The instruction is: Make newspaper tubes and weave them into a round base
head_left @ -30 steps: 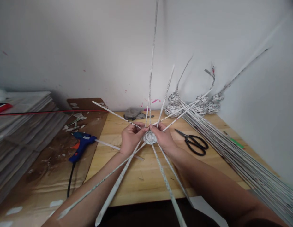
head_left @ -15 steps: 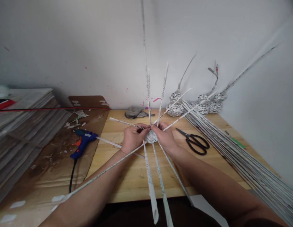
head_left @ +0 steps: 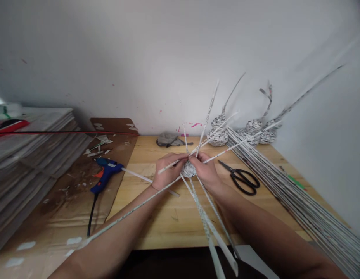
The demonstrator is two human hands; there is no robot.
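In the head view, we pinch the weave (head_left: 188, 170) between both hands, the left hand (head_left: 166, 177) and right hand (head_left: 206, 172) gripping its far edge with fingers and thumbs nearly meeting. It sits above the table (head_left: 156, 234), strands (head_left: 226, 150) fanning out all round. We judge it light, the paper springy but easily creased, so the tight middle is our safest hold.

We can read no words, numbers or brands anywhere. The small white label (head_left: 110, 165) on the blue glue gun (head_left: 102, 181), near the cardboard's (head_left: 77, 215) right edge, is too tiny for us; print on the paper strands (head_left: 209, 109) blurs into specks.
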